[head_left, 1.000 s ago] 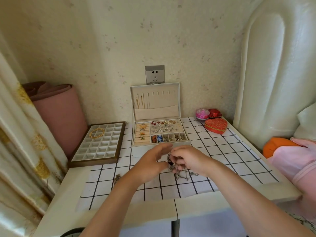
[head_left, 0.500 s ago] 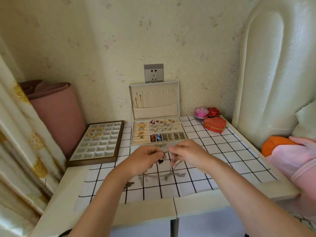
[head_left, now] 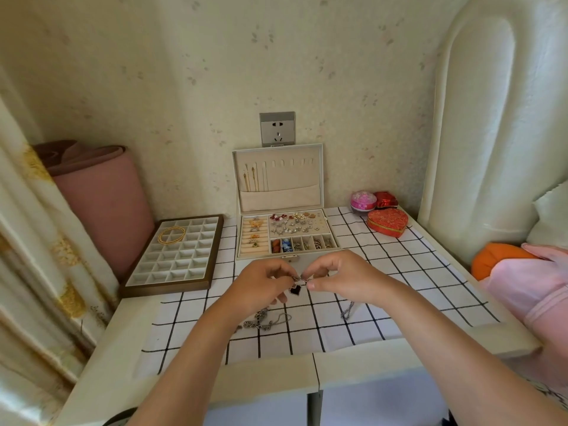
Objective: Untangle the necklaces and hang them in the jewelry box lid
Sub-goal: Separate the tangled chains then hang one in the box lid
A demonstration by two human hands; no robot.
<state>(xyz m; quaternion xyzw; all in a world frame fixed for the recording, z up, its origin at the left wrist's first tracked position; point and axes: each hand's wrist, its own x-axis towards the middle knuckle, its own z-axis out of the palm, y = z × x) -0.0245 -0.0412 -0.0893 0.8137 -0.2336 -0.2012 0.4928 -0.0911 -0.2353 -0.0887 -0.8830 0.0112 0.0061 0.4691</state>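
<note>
Necklace (head_left: 295, 289) untangling near the table's (head_left: 123, 348) front edge
A silvery tangle (head_left: 264, 321) lies on the checked cloth (head_left: 399, 302); above it, the left hand (head_left: 261, 284) and right hand (head_left: 341, 276) each have a pinching grip on the thin chain by its dark heart pendant. It looks light, slack and kink-prone, so hold close beside the knot. Farther back, the upright padded lid (head_left: 278, 176) holds gold chains (head_left: 250, 178).

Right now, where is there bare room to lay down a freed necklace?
Widest bare cloth lies right of the right hand, in front of the heart box. Bare table shows in front of the tray. Crowded: loose chains lie by both wrists, where the left hand and right hand pinch the necklace.
</note>
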